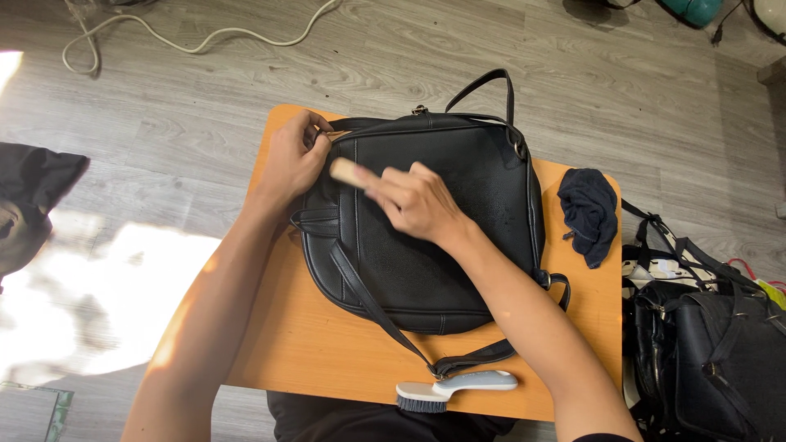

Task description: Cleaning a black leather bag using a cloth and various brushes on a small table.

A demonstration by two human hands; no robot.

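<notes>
Now the black bag lies flat on the orange surface, and I judge the brushing is in progress, with much of the leather not covered yet. Left hand pinches the bag's upper left edge; right hand fingers are closed around a wooden-handled brush, pressed on the front.

bag black | table orange wood | cloth navy | brush grey-white

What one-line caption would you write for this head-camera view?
Left hand grips a black backpack on an orange table while right hand works a wooden-handled brush over it.
</notes>
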